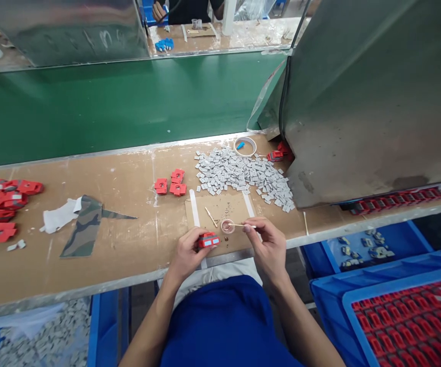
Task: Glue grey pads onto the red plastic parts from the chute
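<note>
My left hand (188,251) is closed on a small red toy part (208,240) with light blue windows, near the table's front edge. Between the fingertips of my right hand (269,243) is a thin cotton swab (239,225), its far tip in a small round clear cup (227,226). The cup stands on a cardboard piece (220,204) held down by white tape strips. Another short stick (211,216) lies left of the cup. Dark specks dot the cardboard around it. A heap of small grey pieces (239,171) spreads behind the cardboard.
Several red parts (177,189) lie left of the grey heap, more (2,204) at the far left. Camouflage cloth (84,229) and a tape roll (245,147) rest on the table. A metal housing (373,102) rises at right. Blue bins (331,285) stand below. Across the green belt (128,102) sits a person.
</note>
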A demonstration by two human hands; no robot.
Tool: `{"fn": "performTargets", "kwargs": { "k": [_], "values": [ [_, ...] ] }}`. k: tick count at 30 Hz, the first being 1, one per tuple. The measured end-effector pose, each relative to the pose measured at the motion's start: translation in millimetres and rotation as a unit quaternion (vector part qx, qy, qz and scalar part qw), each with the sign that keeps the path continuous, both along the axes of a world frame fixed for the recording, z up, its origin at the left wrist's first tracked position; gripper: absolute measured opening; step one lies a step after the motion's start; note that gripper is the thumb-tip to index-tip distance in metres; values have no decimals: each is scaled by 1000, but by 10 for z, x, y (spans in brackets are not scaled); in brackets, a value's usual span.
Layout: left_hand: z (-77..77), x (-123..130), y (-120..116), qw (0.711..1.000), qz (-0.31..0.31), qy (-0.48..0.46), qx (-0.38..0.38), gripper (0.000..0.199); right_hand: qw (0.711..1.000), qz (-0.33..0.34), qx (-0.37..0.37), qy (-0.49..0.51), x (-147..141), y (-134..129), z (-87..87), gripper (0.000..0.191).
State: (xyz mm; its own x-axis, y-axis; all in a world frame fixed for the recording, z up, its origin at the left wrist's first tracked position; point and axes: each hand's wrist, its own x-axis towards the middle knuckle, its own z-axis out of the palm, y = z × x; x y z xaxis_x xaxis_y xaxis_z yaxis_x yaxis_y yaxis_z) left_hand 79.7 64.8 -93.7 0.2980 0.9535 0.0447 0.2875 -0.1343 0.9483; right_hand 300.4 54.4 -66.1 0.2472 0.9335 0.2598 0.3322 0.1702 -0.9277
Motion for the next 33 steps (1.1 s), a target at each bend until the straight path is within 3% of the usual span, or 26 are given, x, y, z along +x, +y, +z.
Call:
{"fn": "performTargets", "kwargs": {
  "k": [6,8,13,19,25,33],
  "values": [
    [5,-5,4,1000,-1,-21,-21,19,993,72,-26,-90,45,16,-117,15],
    [-5,-6,3,999,0,-31,-29,21,988,97,-14,-116,83,95,-139,27],
    [-45,-6,0,998,5,-49,-41,21,975,44,0,-218,451,621,-181,24],
    [-75,-10,-13,996,8,-67,-60,22,908,156,-24,-388,775,1120,-270,21],
    [-76,-11,-17,995,11,-71,-65,23,878,171,-13,-448,795,1138,-329,22],
    [-64,-9,2,994,12,-85,-66,23,865,193,-29,-462,744,1249,-194,21]
  ]
}}
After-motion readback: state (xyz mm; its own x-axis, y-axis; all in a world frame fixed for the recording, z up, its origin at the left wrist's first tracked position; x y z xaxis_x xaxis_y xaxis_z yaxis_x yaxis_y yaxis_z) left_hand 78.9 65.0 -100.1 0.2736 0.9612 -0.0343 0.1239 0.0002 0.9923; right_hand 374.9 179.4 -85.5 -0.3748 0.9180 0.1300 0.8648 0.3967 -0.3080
